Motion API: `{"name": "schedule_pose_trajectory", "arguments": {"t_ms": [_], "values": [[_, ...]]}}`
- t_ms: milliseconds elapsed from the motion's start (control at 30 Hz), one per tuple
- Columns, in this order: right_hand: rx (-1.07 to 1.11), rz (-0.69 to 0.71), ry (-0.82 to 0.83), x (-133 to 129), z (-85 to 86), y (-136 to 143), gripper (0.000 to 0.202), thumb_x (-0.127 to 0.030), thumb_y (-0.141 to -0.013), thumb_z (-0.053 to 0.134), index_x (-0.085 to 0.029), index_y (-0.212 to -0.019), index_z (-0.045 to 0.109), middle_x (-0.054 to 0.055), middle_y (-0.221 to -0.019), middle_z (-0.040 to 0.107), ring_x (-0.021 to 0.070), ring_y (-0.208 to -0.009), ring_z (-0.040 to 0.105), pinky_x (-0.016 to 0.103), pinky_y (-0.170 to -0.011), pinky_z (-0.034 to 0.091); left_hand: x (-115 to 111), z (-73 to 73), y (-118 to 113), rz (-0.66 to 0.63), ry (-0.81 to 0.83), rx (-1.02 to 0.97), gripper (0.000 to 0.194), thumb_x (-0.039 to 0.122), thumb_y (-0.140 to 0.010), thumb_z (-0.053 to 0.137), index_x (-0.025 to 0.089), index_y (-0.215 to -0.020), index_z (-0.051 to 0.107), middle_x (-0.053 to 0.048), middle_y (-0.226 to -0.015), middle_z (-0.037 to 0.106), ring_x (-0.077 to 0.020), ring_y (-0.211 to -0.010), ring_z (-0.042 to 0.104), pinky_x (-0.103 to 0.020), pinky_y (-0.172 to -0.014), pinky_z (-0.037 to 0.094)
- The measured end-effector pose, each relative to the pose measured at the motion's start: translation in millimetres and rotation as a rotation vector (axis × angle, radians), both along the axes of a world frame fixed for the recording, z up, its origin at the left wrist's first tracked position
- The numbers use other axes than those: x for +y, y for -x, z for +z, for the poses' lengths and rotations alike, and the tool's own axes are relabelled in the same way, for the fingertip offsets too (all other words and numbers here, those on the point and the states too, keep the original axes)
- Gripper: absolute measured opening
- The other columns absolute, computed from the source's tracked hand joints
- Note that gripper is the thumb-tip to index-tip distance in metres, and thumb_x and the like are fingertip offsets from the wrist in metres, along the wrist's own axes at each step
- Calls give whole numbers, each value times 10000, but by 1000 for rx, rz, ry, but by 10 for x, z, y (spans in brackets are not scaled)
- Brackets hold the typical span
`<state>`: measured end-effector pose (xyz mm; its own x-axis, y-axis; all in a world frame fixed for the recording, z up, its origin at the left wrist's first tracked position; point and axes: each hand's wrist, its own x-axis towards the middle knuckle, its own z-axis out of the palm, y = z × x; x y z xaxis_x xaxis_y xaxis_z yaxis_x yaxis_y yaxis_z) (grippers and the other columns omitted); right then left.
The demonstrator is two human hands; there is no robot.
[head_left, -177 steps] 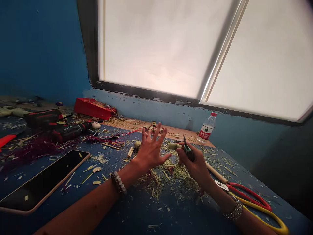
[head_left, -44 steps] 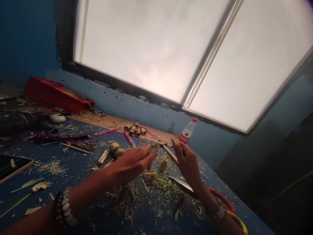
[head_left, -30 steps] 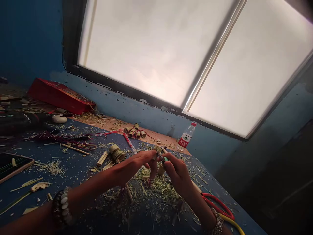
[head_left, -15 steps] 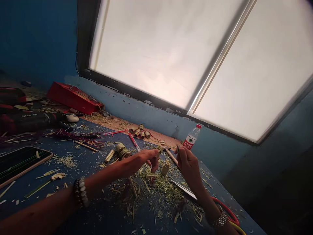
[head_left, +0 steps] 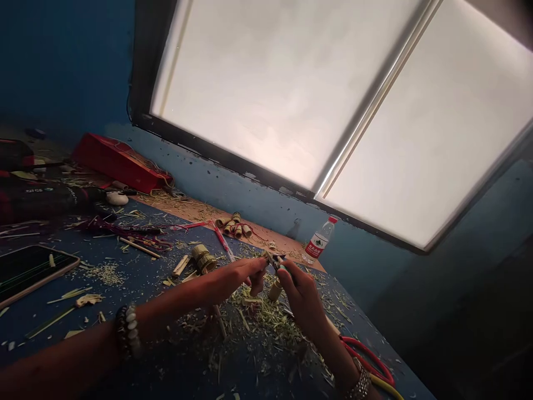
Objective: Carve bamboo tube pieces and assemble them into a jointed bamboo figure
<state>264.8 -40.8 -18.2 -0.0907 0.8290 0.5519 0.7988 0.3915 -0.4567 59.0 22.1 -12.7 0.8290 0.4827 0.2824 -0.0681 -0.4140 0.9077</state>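
Now the right hand (head_left: 302,294), clenched round a green-handled tool (head_left: 275,263), is back at the bamboo piece (head_left: 266,254) pinched by the left hand (head_left: 240,274) above the shavings (head_left: 272,319). So work on it seems resumed.

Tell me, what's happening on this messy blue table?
A person's left hand pinches a small woody piece, and the right hand grips a green-handled tool, its tip at that piece. Pale shavings cover part of the blue table below, and a short tube stands among them. A bottle stands by the wall, and a phone lies off to the left.
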Motion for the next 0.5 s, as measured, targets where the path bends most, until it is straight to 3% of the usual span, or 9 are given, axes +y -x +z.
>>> {"name": "schedule_pose_trajectory", "arguments": {"t_ms": [267, 500], "values": [[-38, -221, -113, 0, -30, 54, 449, -636, -935, 501, -213, -876, 640, -35, -579, 544, 147, -534, 479, 254, -554, 305, 55, 36, -55, 11, 42, -13, 547, 600, -989, 217, 209, -714, 483, -42, -734, 544, -204, -760, 506, -402, -899, 420], [187, -377, -237, 102, 140, -401, 519, -677, -975, 365, -215, -824, 547, -64, -538, 391, 131, -449, 335, 271, -464, 242, -2, 135, 42, -40, 5, -7, 494, 563, -987, 284, 210, -734, 517, -40, -763, 595, -197, -769, 548, -371, -871, 446]]}}
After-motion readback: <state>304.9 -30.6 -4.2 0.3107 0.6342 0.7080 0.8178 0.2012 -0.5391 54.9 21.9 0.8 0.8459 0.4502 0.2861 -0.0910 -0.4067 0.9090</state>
